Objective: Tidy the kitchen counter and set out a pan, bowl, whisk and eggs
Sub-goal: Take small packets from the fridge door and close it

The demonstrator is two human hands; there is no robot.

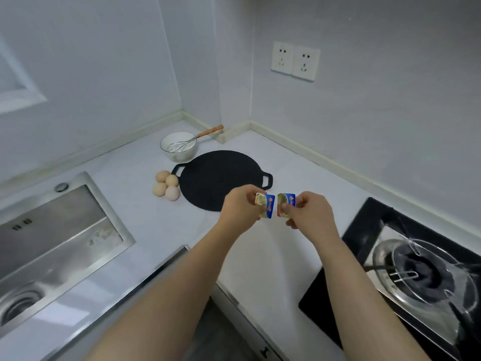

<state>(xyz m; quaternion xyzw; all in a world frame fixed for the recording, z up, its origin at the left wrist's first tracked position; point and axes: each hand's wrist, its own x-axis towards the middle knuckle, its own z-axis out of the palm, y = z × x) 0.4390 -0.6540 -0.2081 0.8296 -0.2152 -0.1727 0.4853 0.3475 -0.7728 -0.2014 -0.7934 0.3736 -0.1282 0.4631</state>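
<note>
A flat black pan (218, 175) with two loop handles lies on the white counter. Behind it to the left stands a white bowl (179, 152) with a wire whisk (192, 140) leaning in it, its wooden handle pointing toward the corner. Several brown eggs (166, 186) sit clustered at the pan's left edge. Above the counter in front of the pan, my left hand (240, 208) pinches a small blue-and-gold packet (265, 205). My right hand (309, 213) pinches a second matching packet (286, 204). The two packets hang side by side, almost touching.
A steel sink (52, 235) is set into the counter at the left. A black gas hob with a steel burner (416, 272) lies at the right. Two wall sockets (295, 61) are on the right wall. Walls close the counter's far corner.
</note>
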